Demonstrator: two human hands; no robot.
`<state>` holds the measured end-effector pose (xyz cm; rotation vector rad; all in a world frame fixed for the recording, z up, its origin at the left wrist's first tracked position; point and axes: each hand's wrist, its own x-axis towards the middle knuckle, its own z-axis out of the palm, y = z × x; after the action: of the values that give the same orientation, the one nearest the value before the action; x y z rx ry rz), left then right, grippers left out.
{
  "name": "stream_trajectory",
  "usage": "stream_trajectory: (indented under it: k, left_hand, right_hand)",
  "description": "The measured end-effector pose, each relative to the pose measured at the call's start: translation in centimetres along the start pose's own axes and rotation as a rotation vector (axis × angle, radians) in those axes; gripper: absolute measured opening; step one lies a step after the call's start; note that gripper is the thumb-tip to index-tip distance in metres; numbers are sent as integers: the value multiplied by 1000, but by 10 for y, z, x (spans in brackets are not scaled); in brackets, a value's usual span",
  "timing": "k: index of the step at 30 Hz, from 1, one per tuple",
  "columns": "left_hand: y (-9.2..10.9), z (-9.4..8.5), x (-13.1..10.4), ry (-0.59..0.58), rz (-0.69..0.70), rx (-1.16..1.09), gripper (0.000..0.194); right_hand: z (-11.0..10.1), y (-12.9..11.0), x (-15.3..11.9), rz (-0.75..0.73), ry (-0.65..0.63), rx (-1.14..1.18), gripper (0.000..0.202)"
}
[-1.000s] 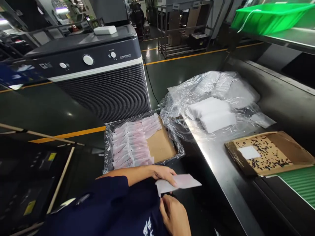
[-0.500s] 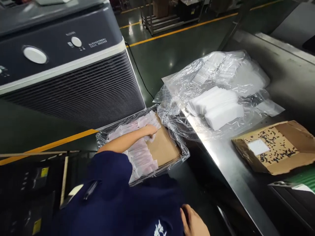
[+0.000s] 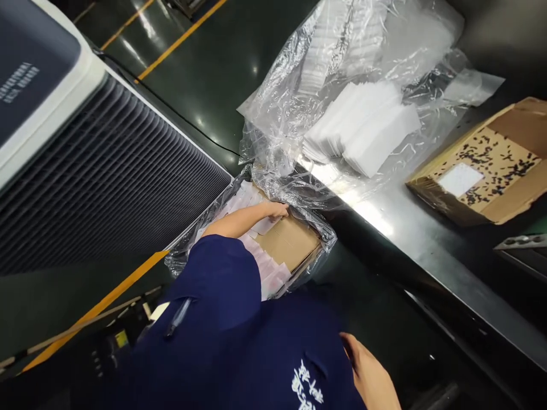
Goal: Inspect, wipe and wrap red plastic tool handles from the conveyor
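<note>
My left hand (image 3: 278, 210) reaches down into a cardboard box (image 3: 325, 232) lined with clear plastic film. Its fingers are closed on a thin, pale, pinkish packet (image 3: 264, 226) that lies out over a bare brown cardboard sheet (image 3: 293, 242). Overlapping rows of similar pale packets (image 3: 273, 276) cover the left and near side of the sheet. My right hand (image 3: 374, 370) hangs low beside the navy shirt, its fingers mostly hidden by the cloth.
A large dark machine with a louvred grille (image 3: 128, 188) stands left of the box. On the metal table (image 3: 410, 245) at right lie stacks of white sheets (image 3: 363, 128) in clear plastic and an open carton (image 3: 491, 171) with small black pieces. A cable (image 3: 183, 117) crosses the floor.
The view has turned and shifted. My left hand has moved across the box toward its far right edge, with a packet now showing under it. My right hand stays low beside the shirt.
</note>
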<state>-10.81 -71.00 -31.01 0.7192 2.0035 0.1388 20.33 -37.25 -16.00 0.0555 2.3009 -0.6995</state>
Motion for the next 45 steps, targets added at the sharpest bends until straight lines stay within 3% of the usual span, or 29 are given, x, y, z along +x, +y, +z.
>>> stream_trajectory:
  k: [10,22,29,38,45]
  left_hand:
    - [-36,25,-10,118,97,105,37]
    - [-34,66,-30,212,78,209,45]
    - [-35,66,-29,215,102,241,41]
    - [-47,72,-39,258,-9,225,43]
    - [-44,64,-36,211,10,224,42]
  right_hand:
    - [22,-2,0,56,31,8,50]
    - [17,-17,6,66,46,61,50]
    - [20,-18,6,65,74,74,46]
    - [19,-17,7,44,63,61,45]
    - [23,-17,7,47,37,35,45]
